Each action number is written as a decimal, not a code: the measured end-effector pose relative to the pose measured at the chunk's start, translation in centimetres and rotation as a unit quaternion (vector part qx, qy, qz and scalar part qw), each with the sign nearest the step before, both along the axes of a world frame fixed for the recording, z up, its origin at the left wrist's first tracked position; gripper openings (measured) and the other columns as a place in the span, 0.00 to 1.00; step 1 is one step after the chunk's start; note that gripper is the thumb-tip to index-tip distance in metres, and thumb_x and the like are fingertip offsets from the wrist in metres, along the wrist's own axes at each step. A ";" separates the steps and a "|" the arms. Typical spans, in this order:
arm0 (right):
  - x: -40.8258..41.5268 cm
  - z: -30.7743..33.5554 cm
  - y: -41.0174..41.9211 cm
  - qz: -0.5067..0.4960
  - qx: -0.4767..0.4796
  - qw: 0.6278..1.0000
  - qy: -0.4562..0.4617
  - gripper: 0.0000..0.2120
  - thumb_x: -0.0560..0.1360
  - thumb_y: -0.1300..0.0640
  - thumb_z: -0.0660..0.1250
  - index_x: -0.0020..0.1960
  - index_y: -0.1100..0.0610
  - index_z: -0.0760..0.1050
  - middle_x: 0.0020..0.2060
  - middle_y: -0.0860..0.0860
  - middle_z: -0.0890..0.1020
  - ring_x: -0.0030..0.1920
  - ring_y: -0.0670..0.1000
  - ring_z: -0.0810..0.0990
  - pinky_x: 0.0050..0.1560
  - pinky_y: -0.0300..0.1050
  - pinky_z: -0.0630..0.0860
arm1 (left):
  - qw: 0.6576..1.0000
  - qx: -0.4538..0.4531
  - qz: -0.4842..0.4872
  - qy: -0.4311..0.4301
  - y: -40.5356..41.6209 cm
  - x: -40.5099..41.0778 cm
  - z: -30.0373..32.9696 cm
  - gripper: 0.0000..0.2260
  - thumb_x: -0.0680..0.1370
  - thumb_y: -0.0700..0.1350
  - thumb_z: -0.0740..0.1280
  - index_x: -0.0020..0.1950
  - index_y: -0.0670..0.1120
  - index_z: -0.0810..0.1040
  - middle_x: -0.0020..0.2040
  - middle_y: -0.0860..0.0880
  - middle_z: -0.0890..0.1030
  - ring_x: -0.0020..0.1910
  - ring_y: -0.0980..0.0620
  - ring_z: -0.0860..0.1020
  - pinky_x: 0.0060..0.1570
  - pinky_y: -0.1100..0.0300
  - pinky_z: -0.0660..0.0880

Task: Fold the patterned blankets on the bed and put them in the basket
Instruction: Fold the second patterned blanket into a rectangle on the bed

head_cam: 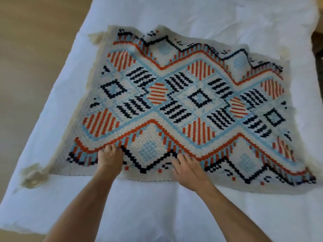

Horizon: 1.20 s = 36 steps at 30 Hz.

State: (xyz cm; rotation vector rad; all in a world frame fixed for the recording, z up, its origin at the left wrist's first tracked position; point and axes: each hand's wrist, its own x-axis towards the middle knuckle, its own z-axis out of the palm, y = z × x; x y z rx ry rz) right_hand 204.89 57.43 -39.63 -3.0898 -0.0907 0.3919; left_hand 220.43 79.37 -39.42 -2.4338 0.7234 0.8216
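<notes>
A knitted patterned blanket (181, 102), cream with orange, light blue and black diamonds and zigzags, lies spread on the white bed (157, 206). Cream tassels hang from its corners, one at the near left (32, 173). Both my hands lie on the blanket's near edge. My left hand (110, 158) presses down with its fingers bent onto the fabric. My right hand (187, 167) lies flat with its fingers straight. The far edge of the blanket is slightly rumpled. No basket is in view.
The white bed sheet runs away from me and has wide bare areas round the blanket. A beige floor (35, 49) lies along the bed's left side. A dark object (318, 44) shows at the right edge.
</notes>
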 end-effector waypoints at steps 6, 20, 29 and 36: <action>-7.3 1.4 -15.9 -0.116 -0.101 0.988 -0.024 0.07 0.72 0.58 0.64 0.47 0.59 0.76 0.40 0.55 0.78 0.37 0.54 0.78 0.30 0.45 0.74 | 0.990 -0.098 -0.095 0.022 -16.4 -5.8 -0.3 0.22 0.77 0.42 0.62 0.70 0.45 0.63 0.65 0.44 0.67 0.65 0.45 0.67 0.61 0.52 0.69; -26.3 0.4 -42.4 -0.297 -0.098 0.949 0.031 0.15 0.62 0.69 0.69 0.49 0.64 0.77 0.42 0.60 0.78 0.39 0.61 0.79 0.33 0.51 0.76 | 0.954 -0.206 -0.214 0.044 -47.6 -24.8 -1.3 0.25 0.77 0.41 0.59 0.73 0.47 0.56 0.65 0.41 0.64 0.61 0.43 0.67 0.55 0.50 0.70; -30.7 -1.8 -45.7 -0.261 0.023 0.955 0.141 0.37 0.53 0.54 0.75 0.62 0.60 0.74 0.51 0.56 0.81 0.48 0.59 0.80 0.42 0.50 0.74 | 0.937 -0.232 -0.258 0.038 -54.9 -30.2 -1.2 0.25 0.77 0.41 0.58 0.73 0.46 0.56 0.67 0.40 0.64 0.61 0.43 0.68 0.56 0.50 0.72; -33.6 -0.5 -44.2 -0.272 -0.021 0.944 0.184 0.14 0.58 0.59 0.75 0.41 0.59 0.75 0.27 0.52 0.77 0.25 0.54 0.70 0.35 0.44 0.65 | 0.935 -0.196 -0.283 0.085 -53.5 -32.4 -1.5 0.24 0.76 0.46 0.59 0.71 0.46 0.59 0.66 0.42 0.64 0.62 0.43 0.66 0.60 0.47 0.69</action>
